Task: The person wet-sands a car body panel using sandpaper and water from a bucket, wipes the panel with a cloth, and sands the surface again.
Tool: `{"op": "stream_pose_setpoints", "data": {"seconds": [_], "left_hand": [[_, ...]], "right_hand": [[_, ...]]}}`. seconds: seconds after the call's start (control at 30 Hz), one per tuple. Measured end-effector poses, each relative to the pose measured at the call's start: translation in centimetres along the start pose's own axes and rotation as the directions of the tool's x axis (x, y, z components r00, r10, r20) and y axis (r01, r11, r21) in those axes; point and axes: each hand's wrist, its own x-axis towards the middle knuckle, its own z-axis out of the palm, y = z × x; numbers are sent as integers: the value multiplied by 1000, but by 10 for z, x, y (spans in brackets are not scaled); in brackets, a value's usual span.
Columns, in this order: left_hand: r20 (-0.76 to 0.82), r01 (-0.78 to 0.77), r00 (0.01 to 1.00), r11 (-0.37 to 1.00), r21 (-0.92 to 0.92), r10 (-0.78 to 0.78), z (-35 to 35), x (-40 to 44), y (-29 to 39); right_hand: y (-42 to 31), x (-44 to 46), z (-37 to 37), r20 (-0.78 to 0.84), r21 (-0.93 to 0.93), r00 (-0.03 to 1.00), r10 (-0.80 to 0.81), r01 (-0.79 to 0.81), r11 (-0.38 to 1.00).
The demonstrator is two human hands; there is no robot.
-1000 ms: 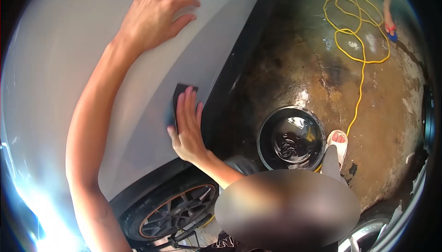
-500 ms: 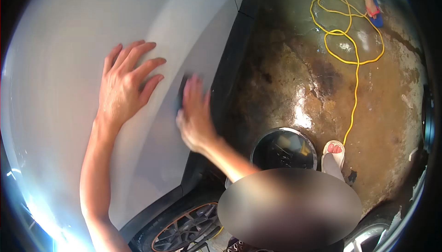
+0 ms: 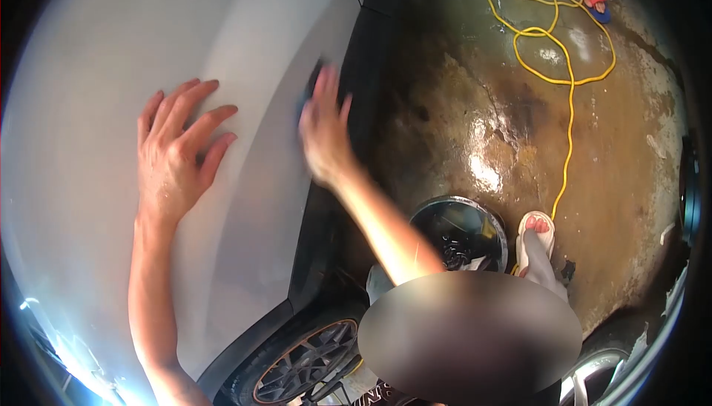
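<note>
Although the right hand (image 3: 324,135) blurs at the fingertips, we can make out a dark pad (image 3: 315,76) under it, mostly hidden, only its upper end and left edge showing. The grip itself is unclear to us; thumb smeared. An oval blur covers the lower middle, hiding where the right arm begins and cutting across the near side of the black tub (image 3: 456,209). Contents of the tub: dark, glossy, one pale piece, none identifiable. Wheel (image 3: 308,361) partly covered by the same oval. Far wheel (image 3: 601,376) cut off, lower right. Top right, another person's foot (image 3: 597,2) in a blue sandal; a second foot only just enters the frame.

Pad: between the right fingers and the grey car (image 3: 245,258), near the dark lower trim (image 3: 356,87). Right fingers stretched long over it, holding it to the bodywork. Left hand (image 3: 172,157): fingers spread, slightly bent, grasping nothing, over the car to the left; whether the tips touch, we cannot tell.

Writing: pale letters on dark cloth (image 3: 382,393) at the bottom edge; we read an N, the rest cropped. No brand legible to us.
</note>
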Motion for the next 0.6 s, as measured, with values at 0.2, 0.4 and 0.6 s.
{"op": "stream_pose_setpoints", "data": {"seconds": [0.2, 0.4, 0.6], "left_hand": [[-7, -5, 1000, 1000, 19, 5, -2, 0, 1], [-8, -8, 1000, 1000, 23, 9, -3, -1, 0], [-45, -38, 998, 999, 22, 39, 0, -4, -1]], "right_hand": [[-6, -49, 4, 88, 38, 996, -16, 13, 999], [17, 62, -22, -27, 41, 999, -39, 41, 998], [32, 144, -158, -204, 90, 869, 450, -441, 893]]}}
